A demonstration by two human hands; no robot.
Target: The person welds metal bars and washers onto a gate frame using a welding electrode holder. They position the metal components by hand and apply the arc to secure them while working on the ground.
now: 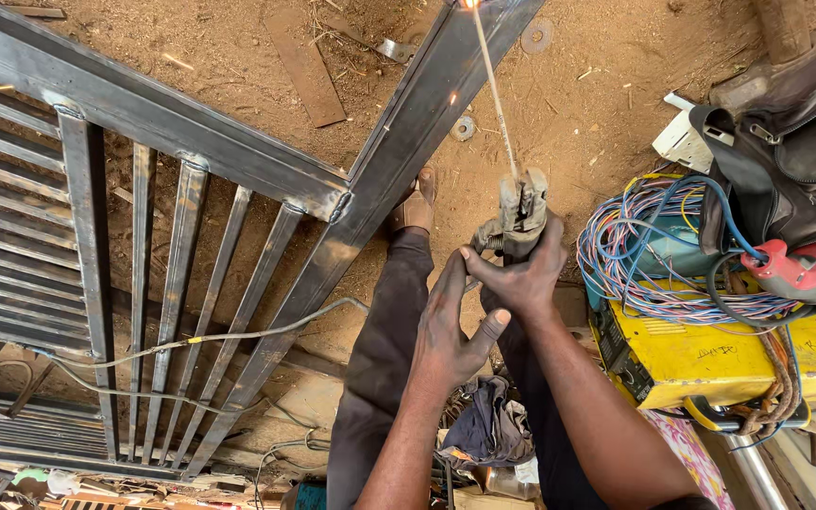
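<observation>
My right hand (528, 276) grips a worn electrode holder (519, 210) with a thin welding rod (496, 94) reaching up to the top of the view. The rod's tip glows bright against a dark steel gate frame (399, 156). My left hand (450, 326) sits just below and to the left of the right hand, fingers spread, thumb touching the right wrist. It holds nothing of its own. My trousered legs and one sandalled foot (415, 203) show beneath the hands.
The gate's vertical bars (181, 283) fill the left side over sandy ground. A yellow welding machine (710, 349) with coiled coloured wires (654, 246) stands at right, beside a black bag (795, 161) and a red power tool (809, 266). A grey cable (238, 335) crosses the bars.
</observation>
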